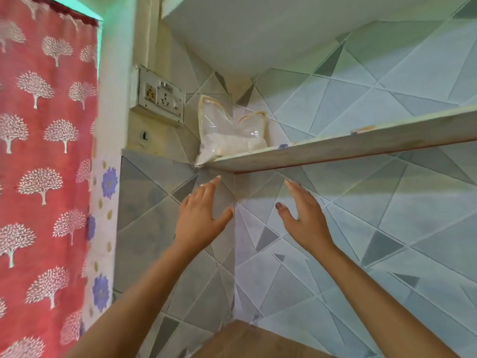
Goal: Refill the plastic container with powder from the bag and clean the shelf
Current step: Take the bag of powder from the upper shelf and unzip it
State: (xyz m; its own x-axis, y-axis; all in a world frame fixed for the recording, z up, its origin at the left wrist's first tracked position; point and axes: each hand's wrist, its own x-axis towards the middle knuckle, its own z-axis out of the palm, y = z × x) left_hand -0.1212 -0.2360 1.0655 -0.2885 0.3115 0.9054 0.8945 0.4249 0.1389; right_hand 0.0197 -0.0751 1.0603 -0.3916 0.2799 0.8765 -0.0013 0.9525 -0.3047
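Observation:
A clear plastic bag (227, 135) holding white powder stands in the left corner of a wall shelf (335, 151), leaning against the tiles. One corner of the bag hangs over the shelf's left end. My left hand (204, 215) is raised below the shelf with fingers spread, empty, its fingertips just under the bag's overhanging corner. My right hand (304, 215) is raised beside it, palm facing left, fingers straight and apart, also empty. Both hands are below the shelf and touch nothing. No plastic container is in view.
A white socket and switch plate (158, 98) juts from the wall left of the bag. A red curtain with white trees (44, 164) hangs at the left. A higher shelf (245, 29) spans overhead. A brown surface (247, 342) lies at the bottom.

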